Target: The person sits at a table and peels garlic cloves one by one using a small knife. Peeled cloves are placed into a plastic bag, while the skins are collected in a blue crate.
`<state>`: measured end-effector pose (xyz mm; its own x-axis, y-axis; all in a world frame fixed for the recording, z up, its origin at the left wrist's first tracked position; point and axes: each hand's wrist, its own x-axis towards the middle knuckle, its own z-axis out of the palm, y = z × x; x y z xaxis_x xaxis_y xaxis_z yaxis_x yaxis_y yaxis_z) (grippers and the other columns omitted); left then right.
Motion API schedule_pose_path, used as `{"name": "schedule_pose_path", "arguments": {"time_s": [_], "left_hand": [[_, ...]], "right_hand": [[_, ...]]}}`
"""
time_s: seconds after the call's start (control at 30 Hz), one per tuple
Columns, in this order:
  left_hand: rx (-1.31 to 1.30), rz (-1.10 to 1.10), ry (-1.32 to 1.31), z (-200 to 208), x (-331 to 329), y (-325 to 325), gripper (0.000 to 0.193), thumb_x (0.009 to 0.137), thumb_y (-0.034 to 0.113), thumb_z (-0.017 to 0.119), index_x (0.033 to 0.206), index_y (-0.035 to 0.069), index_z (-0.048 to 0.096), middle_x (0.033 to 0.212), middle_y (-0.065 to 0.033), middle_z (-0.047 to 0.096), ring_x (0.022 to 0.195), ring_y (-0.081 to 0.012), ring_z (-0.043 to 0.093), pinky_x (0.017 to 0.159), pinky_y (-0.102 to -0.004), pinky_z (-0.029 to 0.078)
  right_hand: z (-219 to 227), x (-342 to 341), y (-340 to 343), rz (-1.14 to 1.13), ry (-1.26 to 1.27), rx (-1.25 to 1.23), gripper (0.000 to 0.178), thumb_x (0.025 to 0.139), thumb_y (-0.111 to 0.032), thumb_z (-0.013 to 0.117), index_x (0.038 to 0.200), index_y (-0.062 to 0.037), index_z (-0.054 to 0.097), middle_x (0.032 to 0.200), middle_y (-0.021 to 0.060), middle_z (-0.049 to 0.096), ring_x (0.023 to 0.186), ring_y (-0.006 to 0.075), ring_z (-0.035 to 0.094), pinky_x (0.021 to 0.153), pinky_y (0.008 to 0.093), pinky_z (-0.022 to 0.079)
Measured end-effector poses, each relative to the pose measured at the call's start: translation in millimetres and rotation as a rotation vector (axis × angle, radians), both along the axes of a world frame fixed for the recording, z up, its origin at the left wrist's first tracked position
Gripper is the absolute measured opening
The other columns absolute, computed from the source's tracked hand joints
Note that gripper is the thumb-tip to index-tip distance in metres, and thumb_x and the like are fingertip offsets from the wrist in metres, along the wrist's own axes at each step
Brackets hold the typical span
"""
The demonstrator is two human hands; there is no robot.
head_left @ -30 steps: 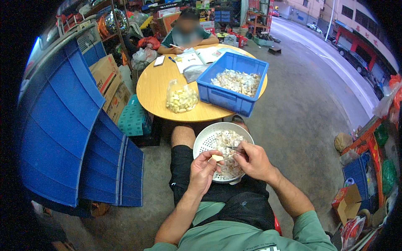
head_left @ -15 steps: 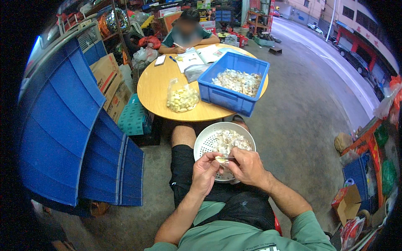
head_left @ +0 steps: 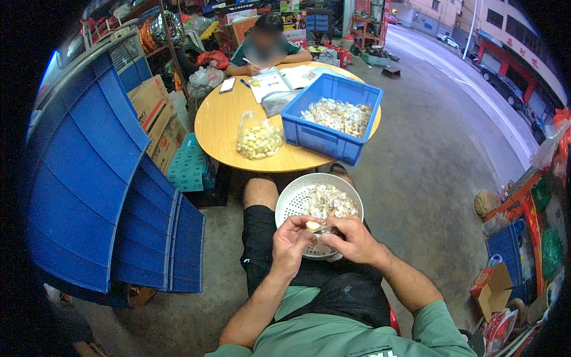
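Note:
A pale garlic clove (head_left: 312, 226) is pinched between the thumb and fingers of my left hand (head_left: 288, 249). My right hand (head_left: 353, 240) is closed around a small knife (head_left: 324, 229), its blade against or close beside the clove. Both hands are over the near rim of a white perforated colander (head_left: 288, 206) on my lap. Garlic cloves and loose papery skins (head_left: 331, 202) lie in the colander, mostly on its right side. My fingers hide the knife's handle.
A round wooden table (head_left: 215, 134) ahead bears a clear bag of peeled cloves (head_left: 259, 141), a blue crate (head_left: 322, 138) of garlic and skins, a phone (head_left: 227, 85) and open books (head_left: 269, 84). A person writes at the far side. Blue panels (head_left: 83, 178) stand left.
The clove has turned in my left fingers and shows more of its pale side. My right hand and the knife have shifted slightly, the blade now angled lower.

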<state>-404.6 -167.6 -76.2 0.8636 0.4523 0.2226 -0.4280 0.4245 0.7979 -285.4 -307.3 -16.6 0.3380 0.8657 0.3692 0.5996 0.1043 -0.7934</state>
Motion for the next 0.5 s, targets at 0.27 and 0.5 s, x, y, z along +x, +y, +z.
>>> {"name": "schedule_pose_path", "arguments": {"time_s": [0.27,0.5], "left_hand": [[0.028,-0.007,0.037,0.8,-0.6,0.5,0.025,0.096,0.01,0.066,0.117,-0.002,0.06,0.111,-0.0104,0.068,0.092,-0.0122,0.062,0.075,-0.0255,0.052],[0.079,-0.001,0.067,-4.5,-1.5,1.0,0.027,0.096,0.012,0.067,0.117,-0.003,0.063,0.103,-0.0072,0.069,0.083,-0.0097,0.061,0.073,-0.024,0.051]], "right_hand": [[3.9,3.6,-1.6,-0.152,-0.157,-0.001,0.021,0.087,-0.019,0.069,0.088,-0.0007,0.058,0.075,0.0173,0.062,0.068,0.035,0.064,0.061,0.0419,0.048],[7.1,3.3,-0.7,-0.141,-0.387,0.011,0.027,0.081,-0.02,0.073,0.089,-0.002,0.055,0.078,0.0152,0.06,0.072,0.0346,0.063,0.063,0.0423,0.05]]}}
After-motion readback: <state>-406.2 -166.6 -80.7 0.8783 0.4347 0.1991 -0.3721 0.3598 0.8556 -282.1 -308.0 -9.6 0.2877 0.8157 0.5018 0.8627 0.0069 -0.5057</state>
